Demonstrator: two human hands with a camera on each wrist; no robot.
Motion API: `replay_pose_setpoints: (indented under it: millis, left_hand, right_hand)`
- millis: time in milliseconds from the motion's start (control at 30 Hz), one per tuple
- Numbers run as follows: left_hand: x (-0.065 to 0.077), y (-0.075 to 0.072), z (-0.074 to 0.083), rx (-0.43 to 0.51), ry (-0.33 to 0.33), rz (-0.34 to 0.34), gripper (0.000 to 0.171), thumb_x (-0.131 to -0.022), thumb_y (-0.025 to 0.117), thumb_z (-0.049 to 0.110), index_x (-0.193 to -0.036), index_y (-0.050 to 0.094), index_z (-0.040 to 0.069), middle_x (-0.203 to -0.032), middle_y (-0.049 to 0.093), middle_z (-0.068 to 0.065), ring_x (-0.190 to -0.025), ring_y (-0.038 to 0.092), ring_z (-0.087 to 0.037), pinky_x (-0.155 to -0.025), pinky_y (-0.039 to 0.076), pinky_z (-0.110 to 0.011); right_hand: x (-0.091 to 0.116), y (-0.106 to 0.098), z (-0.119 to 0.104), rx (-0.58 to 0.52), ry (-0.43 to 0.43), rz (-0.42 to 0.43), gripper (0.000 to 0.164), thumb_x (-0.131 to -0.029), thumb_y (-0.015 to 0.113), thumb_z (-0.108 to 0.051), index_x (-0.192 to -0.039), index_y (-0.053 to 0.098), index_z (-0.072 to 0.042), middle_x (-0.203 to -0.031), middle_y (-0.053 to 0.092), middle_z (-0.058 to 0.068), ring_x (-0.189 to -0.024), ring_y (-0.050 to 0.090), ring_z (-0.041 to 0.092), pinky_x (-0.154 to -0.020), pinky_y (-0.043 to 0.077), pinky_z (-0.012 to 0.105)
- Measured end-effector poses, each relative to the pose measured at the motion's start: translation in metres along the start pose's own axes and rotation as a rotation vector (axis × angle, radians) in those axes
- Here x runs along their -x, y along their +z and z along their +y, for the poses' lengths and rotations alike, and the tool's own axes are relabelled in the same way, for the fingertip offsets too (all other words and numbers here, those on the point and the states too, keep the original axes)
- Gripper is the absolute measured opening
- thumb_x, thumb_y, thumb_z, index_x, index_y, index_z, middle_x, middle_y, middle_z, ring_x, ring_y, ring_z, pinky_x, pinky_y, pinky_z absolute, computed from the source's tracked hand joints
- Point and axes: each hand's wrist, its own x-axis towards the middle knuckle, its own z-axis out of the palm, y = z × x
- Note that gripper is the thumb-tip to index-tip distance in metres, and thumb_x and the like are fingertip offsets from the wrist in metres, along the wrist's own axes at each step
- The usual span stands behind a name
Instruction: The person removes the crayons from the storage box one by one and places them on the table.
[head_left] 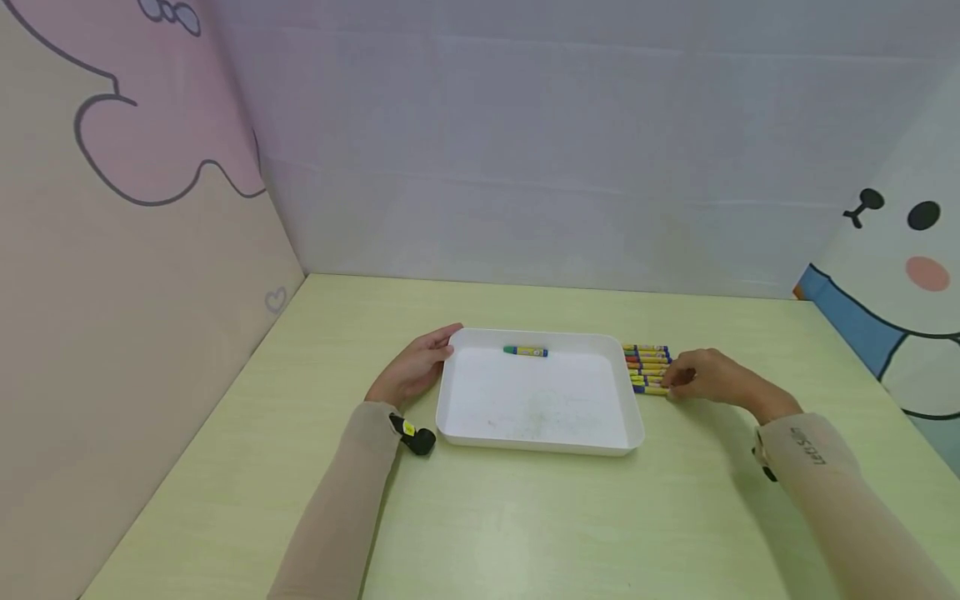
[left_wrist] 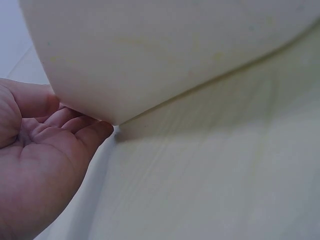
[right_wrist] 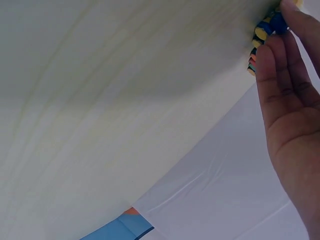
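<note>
A shallow white tray (head_left: 540,392) lies on the table with a green crayon (head_left: 525,352) inside, near its far wall. My left hand (head_left: 420,364) grips the tray's left side; in the left wrist view its thumb and fingers (left_wrist: 95,134) meet the tray's corner. Just past the tray's right wall is a row of several crayons (head_left: 647,360) in yellow and blue wrappers. At the near right end of that row, my right hand (head_left: 705,379) pinches a crayon (right_wrist: 278,23) with a blue end between thumb and fingers. The hand partly hides the crayons' right ends.
The light yellow-green table (head_left: 525,517) meets a pale back wall (head_left: 525,167). Printed panels stand at the left (head_left: 165,275) and right (head_left: 900,292). Faint greenish smudges mark the tray floor.
</note>
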Motion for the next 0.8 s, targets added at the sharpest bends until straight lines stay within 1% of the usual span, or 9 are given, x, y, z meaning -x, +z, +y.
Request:
replay_pose_setpoints:
  millis: [267,433,533,633,800]
  left_hand:
    - [0.002,0.001,0.001,0.0,-0.007,0.006,0.052,-0.103,0.031,0.0,-0.153,0.021,0.006,-0.159,0.023,-0.01,-0.146,0.023,-0.024,-0.12,0.021,-0.039]
    - [0.002,0.001,0.002,0.003,-0.004,0.008,0.052,-0.103,0.031,0.0,-0.153,0.021,0.006,-0.158,0.024,-0.011,-0.145,0.024,-0.025,-0.12,0.022,-0.04]
    - [0.002,0.001,0.002,0.004,-0.004,0.007,0.052,-0.103,0.032,0.0,-0.153,0.021,0.006,-0.158,0.024,-0.011,-0.145,0.024,-0.025,-0.12,0.022,-0.04]
    - [0.002,0.001,0.002,-0.001,-0.007,0.006,0.052,-0.103,0.032,0.0,-0.153,0.021,0.006,-0.158,0.024,-0.01,-0.145,0.025,-0.025,-0.12,0.022,-0.04]
    - [0.002,0.0,0.001,-0.007,-0.011,0.008,0.052,-0.103,0.032,0.0,-0.153,0.022,0.007,-0.158,0.025,-0.009,-0.145,0.025,-0.024,-0.119,0.023,-0.04]
  right_hand:
    - [-0.001,0.004,0.003,-0.026,0.008,-0.02,0.017,-0.085,0.073,-0.017,-0.098,0.071,-0.007,-0.096,0.067,0.005,-0.085,0.058,0.013,-0.072,0.051,0.027]
    - [-0.001,0.002,0.001,-0.018,0.014,-0.027,0.018,-0.084,0.073,-0.017,-0.098,0.071,-0.006,-0.095,0.067,0.005,-0.085,0.057,0.014,-0.072,0.05,0.029]
    - [0.0,0.0,-0.002,-0.008,0.014,-0.028,0.016,-0.085,0.073,-0.017,-0.097,0.072,-0.007,-0.095,0.067,0.005,-0.084,0.057,0.014,-0.073,0.05,0.03]
    - [0.0,-0.003,-0.006,-0.003,0.004,-0.021,0.013,-0.085,0.073,-0.017,-0.094,0.072,-0.008,-0.094,0.067,0.004,-0.084,0.058,0.014,-0.072,0.05,0.029]
    - [-0.001,-0.007,-0.01,0.022,-0.046,0.007,0.014,-0.084,0.073,-0.015,-0.094,0.072,-0.006,-0.091,0.069,0.003,-0.082,0.059,0.012,-0.069,0.051,0.027]
